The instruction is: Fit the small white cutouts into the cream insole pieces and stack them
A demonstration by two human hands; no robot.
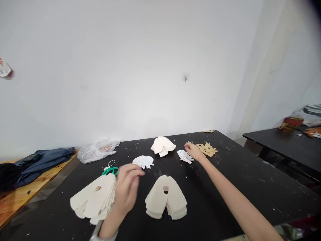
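Observation:
My left hand point(127, 187) hangs blurred over the black table point(220, 187), just right of a stack of cream foam cutouts point(92, 197). Its fingers are curled, and I cannot tell whether they hold anything. A green elastic loop point(110, 171) and a thin white loop point(111, 163) lie beyond that stack. My right hand point(194, 151) reaches far forward, its fingertips close to a thin white loop point(188, 142). Small white cutouts point(185, 156) lie just below it, and tan cutouts point(207, 149) lie to its right. Other piles are a cream-shaped stack point(165, 197), white pieces point(143, 161) and cream pieces point(163, 146).
A clear plastic bag point(97, 150) lies at the table's back left. To the left stands a wooden bench point(17, 201) with dark blue cloth point(42, 165) on it. A second black table point(283, 144) stands at right, holding a bag and a reddish pot. A white wall rises behind.

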